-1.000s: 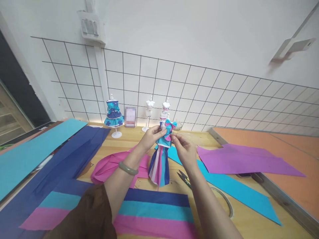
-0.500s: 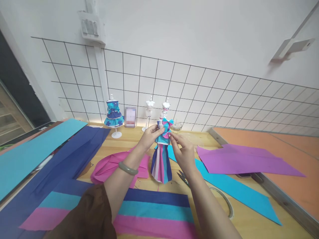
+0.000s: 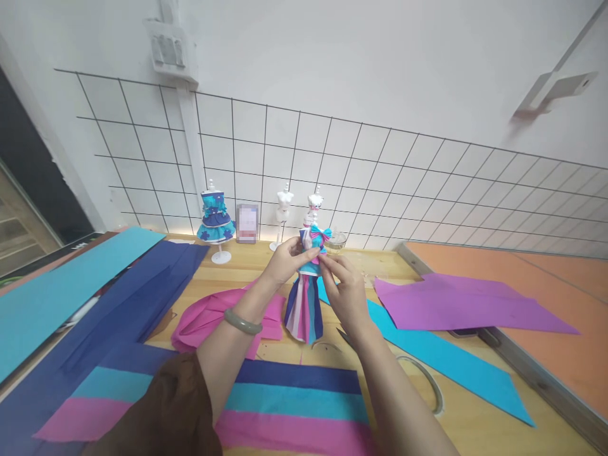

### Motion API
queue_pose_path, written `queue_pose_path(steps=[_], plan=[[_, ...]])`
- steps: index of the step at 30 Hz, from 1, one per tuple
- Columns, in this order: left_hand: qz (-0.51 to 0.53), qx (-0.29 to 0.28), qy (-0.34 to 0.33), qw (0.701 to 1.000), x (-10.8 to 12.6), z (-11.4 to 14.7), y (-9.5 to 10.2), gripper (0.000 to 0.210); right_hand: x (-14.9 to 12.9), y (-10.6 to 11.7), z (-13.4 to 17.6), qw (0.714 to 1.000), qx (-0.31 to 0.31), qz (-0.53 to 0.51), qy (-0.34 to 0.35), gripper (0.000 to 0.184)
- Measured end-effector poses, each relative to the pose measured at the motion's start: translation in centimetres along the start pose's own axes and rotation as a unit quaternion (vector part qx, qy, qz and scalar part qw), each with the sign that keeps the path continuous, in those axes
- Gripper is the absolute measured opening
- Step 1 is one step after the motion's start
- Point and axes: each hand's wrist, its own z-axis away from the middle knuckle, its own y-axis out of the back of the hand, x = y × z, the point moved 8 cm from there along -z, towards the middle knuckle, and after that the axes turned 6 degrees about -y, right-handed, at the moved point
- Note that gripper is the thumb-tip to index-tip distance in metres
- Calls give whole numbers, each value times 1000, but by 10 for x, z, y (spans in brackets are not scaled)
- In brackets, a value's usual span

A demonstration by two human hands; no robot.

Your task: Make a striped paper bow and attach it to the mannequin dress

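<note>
A miniature dress form in a striped dress [image 3: 304, 310] stands at the middle of the view, its pleated skirt navy, pale pink, pink and blue. My left hand [image 3: 286, 261] is closed round its bodice from the left, thumb across the front. A blue-and-pink bow [image 3: 322, 234] sits on the chest. Lower down, at the waist, my right hand [image 3: 348, 292] pinches a second small bow [image 3: 315, 259], mostly hidden by my fingertips and left thumb. Below my right wrist, scissors [image 3: 346, 337] show only in part.
Behind stand a form in a blue ruffled dress [image 3: 216, 218], bare white forms [image 3: 284, 206] and a glass bowl [image 3: 337, 242]. Pink fabric [image 3: 204, 316], a striped sheet [image 3: 294, 396], a blue strip [image 3: 451, 361] and a purple sheet [image 3: 456, 304] lie around. A pale ring-shaped band [image 3: 430, 380] is at right.
My right fingers have moved slightly inward onto the waist bow, and my left thumb now lies further over it. The skirt's hem has shifted a little left and up.
</note>
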Motion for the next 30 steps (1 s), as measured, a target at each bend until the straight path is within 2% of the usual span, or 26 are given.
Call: queue_pose_path(steps=[3, 5, 7, 10, 12, 14, 16, 18, 20, 21, 26, 30], plan=[[-15, -7, -13, 1000, 0, 0, 0, 33, 6, 1, -1, 997, 2, -68, -44, 23], [-20, -13, -11, 1000, -1, 0, 0, 33, 16, -2, -2, 984, -4, -145, -108, 21], [-22, -18, -6, 1000, -2, 0, -1, 32, 30, -8, -1, 952, -19, -237, -194, 20], [-34, -14, -8, 999, -2, 0, 1, 32, 49, -17, 4, 877, -24, -367, -308, 20], [-49, 2, -13, 999, -2, 0, 4, 32, 56, -20, 7, 839, -15, -419, -347, 22], [-63, 16, -16, 998, -3, -1, 6, 31, 61, -20, 8, 826, -8, -433, -362, 25], [-73, 25, -16, 997, -4, -1, 9, 31, 70, -17, 8, 837, -1, -408, -365, 29], [-80, 29, -17, 996, -4, -2, 10, 31, 86, -10, 6, 871, 4, -333, -362, 34], [-82, 30, -19, 996, -4, -2, 11, 31, 108, 3, 0, 916, -3, -194, -351, 39], [-82, 26, -20, 996, -3, -2, 11, 31, 122, 12, -4, 935, -11, -91, -342, 40], [-95, -4, -36, 995, 0, -2, 7, 36, 197, 58, -18, 934, -20, 86, -347, 30], [-106, -12, -38, 994, 0, -2, 6, 37, 236, 82, -17, 916, -58, 207, -339, 15]])
